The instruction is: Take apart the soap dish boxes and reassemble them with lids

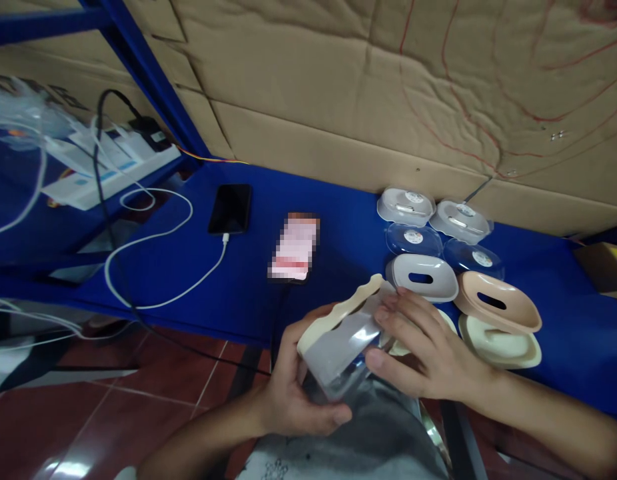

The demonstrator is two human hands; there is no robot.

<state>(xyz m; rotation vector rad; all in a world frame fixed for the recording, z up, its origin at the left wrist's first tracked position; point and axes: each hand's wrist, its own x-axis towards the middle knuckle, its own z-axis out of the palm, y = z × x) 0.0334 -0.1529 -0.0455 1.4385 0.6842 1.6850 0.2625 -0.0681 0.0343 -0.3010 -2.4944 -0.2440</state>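
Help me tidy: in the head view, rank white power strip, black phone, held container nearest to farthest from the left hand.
1. Held container: in the left hand.
2. Black phone: beyond, to the left.
3. White power strip: farther left.

The forearms [533, 407] are bare, the clothing [333, 450] pale grey with a dark flower print [276, 469].

Cardboard wall [298, 87] above red tiled floor [153, 380]
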